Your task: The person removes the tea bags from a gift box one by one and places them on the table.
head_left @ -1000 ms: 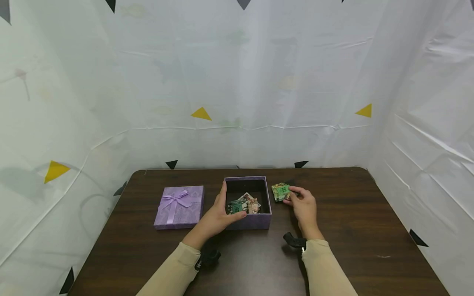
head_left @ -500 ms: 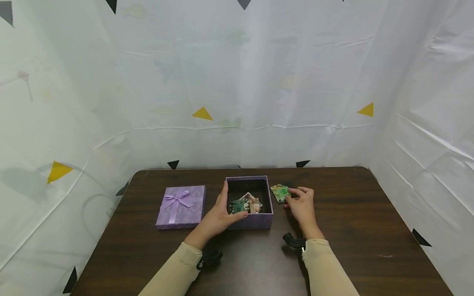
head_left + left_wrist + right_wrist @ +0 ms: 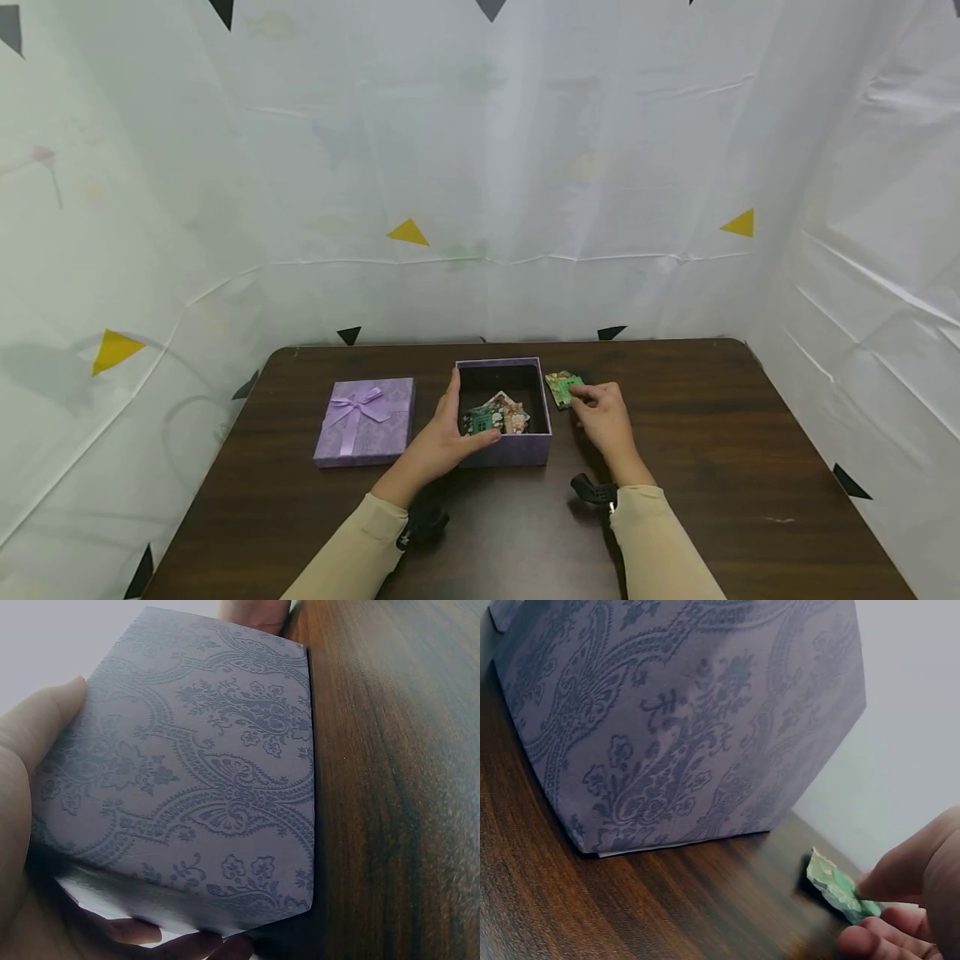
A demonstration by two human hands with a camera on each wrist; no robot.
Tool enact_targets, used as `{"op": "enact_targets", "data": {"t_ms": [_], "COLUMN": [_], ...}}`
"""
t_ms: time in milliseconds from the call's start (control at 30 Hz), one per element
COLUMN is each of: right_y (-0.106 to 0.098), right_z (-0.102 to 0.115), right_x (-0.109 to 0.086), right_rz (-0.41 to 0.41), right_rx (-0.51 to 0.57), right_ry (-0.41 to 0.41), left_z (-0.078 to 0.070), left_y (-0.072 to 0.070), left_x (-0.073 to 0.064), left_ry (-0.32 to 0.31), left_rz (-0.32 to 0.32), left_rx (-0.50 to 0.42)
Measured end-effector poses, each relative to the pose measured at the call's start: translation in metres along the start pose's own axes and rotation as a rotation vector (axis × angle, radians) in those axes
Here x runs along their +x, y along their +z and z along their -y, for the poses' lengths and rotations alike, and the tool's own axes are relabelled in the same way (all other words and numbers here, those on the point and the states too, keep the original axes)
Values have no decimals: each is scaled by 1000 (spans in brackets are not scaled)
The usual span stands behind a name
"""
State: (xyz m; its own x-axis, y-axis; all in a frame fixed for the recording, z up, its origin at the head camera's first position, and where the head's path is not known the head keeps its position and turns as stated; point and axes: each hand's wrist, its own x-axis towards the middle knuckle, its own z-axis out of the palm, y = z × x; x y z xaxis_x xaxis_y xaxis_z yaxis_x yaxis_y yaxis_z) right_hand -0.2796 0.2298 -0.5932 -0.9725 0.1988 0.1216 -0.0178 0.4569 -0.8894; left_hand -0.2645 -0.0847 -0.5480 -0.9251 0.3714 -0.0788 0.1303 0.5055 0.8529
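Note:
An open purple gift box stands mid-table, its sides patterned with scrolls and flowers. My left hand grips its near left corner, the thumb over the front rim and the fingers along the left side. Several printed paper pieces in green, white and pinkish brown lie inside. Just right of the box, my right hand pinches a small green printed paper piece with ragged edges. In the right wrist view this paper piece is low over the wood, its right end hidden by thumb and fingers.
The purple lid with a ribbon bow lies left of the box. All stands on a dark brown wooden table. White sheeting hangs behind and at both sides. A black strap device is on the right wrist.
My right hand has shifted slightly left, and the green paper piece is a little nearer to the box. The left hand keeps its grip; the box stays put.

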Motion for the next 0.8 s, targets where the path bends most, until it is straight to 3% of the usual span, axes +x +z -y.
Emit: {"op": "enact_targets", "data": {"t_ms": [433, 800], "right_y": [1, 0], "right_z": [-2, 1], "right_x": [4, 2], "right_rz": [49, 43], "right_rx": [-1, -88], "right_ry": [1, -10], "left_z": [0, 2], "left_y": [0, 1], "left_x": [-1, 3], "left_ry": [-13, -4], "left_rz": [-14, -10], "left_rx": [5, 3]}}
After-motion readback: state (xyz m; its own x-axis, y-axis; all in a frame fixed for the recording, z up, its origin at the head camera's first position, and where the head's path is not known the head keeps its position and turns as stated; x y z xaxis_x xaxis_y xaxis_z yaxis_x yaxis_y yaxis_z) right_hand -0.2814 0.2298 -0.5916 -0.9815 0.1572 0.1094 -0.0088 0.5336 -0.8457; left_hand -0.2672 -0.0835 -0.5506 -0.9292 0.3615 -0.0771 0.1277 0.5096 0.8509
